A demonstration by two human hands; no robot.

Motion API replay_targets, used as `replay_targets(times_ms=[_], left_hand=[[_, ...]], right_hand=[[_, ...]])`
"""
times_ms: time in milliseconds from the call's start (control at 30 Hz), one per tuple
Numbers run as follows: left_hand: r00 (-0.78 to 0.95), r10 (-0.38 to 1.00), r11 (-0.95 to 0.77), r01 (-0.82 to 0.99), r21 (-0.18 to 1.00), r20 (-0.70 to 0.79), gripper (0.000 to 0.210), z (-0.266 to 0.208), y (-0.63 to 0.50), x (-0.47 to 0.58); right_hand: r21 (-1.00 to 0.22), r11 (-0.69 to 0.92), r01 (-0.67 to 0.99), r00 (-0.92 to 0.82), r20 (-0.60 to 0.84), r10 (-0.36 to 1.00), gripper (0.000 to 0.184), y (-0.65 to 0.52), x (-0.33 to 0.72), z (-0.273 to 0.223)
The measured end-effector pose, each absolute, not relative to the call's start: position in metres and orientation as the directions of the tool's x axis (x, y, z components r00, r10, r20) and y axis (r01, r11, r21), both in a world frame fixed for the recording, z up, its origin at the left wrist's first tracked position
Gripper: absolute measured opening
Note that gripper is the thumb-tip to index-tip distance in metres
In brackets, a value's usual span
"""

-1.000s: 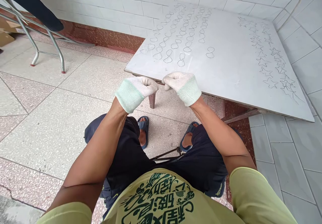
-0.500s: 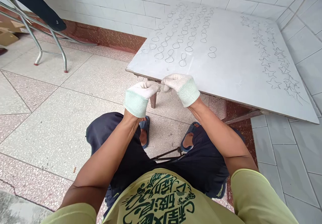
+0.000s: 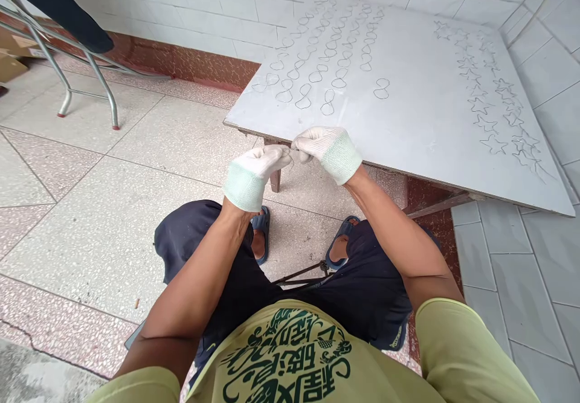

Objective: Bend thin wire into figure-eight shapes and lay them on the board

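Observation:
White gloves with pale green cuffs cover both of my hands. My left hand (image 3: 259,164) is closed in a pinch, its fingertips almost meeting those of my right hand (image 3: 319,148), which pinches too. Between them shows a short bit of thin wire (image 3: 292,151); most of it is hidden by the fingers. Both hands are just off the near edge of a white board tabletop (image 3: 408,119). Beyond them on the board lie rows of thin wire figure-eights (image 3: 327,102), with one figure-eight (image 3: 381,88) set apart. Wire stars (image 3: 493,144) lie in columns along the right side.
A white tiled wall (image 3: 254,7) runs behind the board. At the far left stands a metal-legged folding frame (image 3: 110,101), with dark cloth (image 3: 67,13) over it and cardboard boxes (image 3: 9,67) beyond. A thin black metal stand (image 3: 301,275) is between my feet.
Both hands remain pinched close together, with the fingertips shifted very slightly. The view has moved a little. The wire shapes on the board stay where they were.

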State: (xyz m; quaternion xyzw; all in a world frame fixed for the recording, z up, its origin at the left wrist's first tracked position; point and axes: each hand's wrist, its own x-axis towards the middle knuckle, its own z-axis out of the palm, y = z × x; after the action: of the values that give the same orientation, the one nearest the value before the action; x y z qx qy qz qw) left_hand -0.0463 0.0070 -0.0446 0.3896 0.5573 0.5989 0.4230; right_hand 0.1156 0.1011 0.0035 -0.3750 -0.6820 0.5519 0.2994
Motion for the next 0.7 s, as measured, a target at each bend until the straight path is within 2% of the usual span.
replay_targets(times_ms=[200, 433, 600, 700], left_hand=[[-0.260, 0.965, 0.007, -0.066, 0.998, -0.024, 0.038, -0.043, 0.007, -0.055], [-0.374, 0.927, -0.021, 0.029, 0.999, 0.031, 0.028, -0.045, 0.005, -0.051], [-0.516, 0.849, -0.059, 0.126, 0.990, 0.116, 0.028, -0.033, 0.002, -0.032], [-0.570, 0.816, -0.047, 0.106, 0.993, 0.100, 0.027, -0.035, 0.004, -0.028]], right_hand=[[-0.982, 0.124, 0.145, -0.559, 0.022, 0.829, 0.025, 0.100, 0.118, 0.001], [-0.971, 0.140, 0.195, -0.552, 0.010, 0.834, 0.023, 0.099, 0.112, -0.006], [-0.995, 0.081, 0.049, -0.459, 0.049, 0.887, 0.022, 0.088, 0.101, -0.017], [-1.000, 0.018, 0.023, -0.418, 0.006, 0.908, 0.023, 0.084, 0.099, -0.019]])
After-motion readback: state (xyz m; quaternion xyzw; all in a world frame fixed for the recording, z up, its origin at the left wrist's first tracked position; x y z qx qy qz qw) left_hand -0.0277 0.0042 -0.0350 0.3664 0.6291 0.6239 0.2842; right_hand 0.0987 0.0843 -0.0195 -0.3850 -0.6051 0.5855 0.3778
